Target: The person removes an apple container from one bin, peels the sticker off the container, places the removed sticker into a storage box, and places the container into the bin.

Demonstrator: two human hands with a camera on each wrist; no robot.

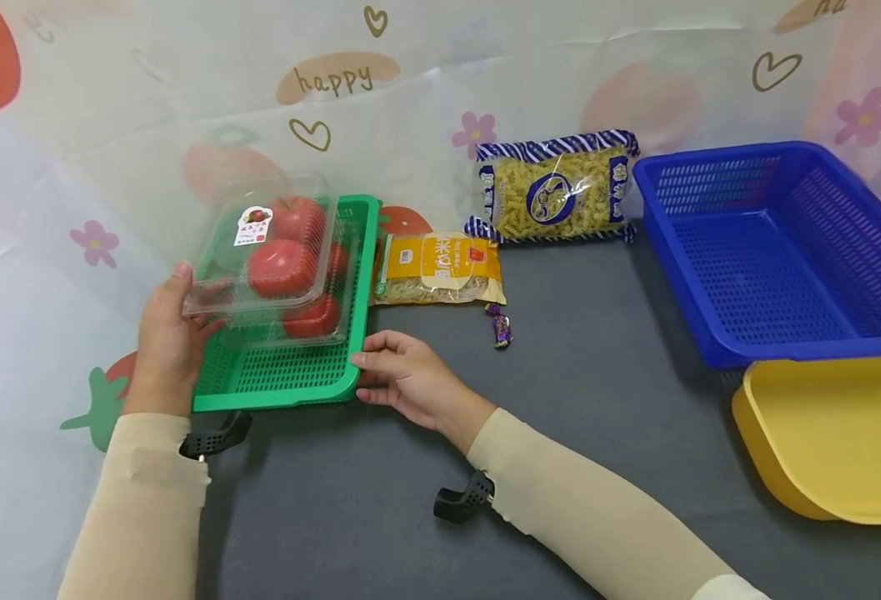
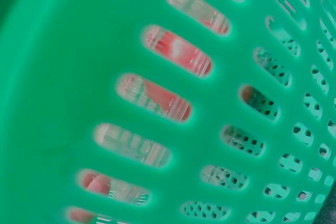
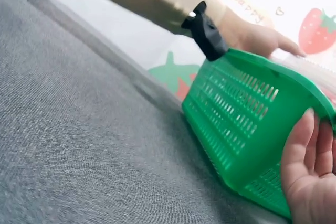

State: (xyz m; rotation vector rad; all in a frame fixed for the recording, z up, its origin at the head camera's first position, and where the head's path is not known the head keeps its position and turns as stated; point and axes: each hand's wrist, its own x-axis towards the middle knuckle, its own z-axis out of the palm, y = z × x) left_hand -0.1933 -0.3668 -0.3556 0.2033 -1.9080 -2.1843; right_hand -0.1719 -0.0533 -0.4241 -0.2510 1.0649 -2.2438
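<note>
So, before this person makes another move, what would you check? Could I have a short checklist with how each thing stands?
1. Left hand grips the clear box: ok, at its left side.
2. Right hand holds the green basket: ok, at its near right corner.
3. Red fruit inside the box: ok.
4. Box wholly below the basket's rim: not ok, part stands above it.
5. Box's underside resting on the basket floor: cannot tell.
6. Yellow packet apart from the basket: cannot tell.

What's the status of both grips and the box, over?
Left grip holds box. Right grip touches basket. Box over basket; seated or not, unclear. Nothing visibly blocking.
</note>
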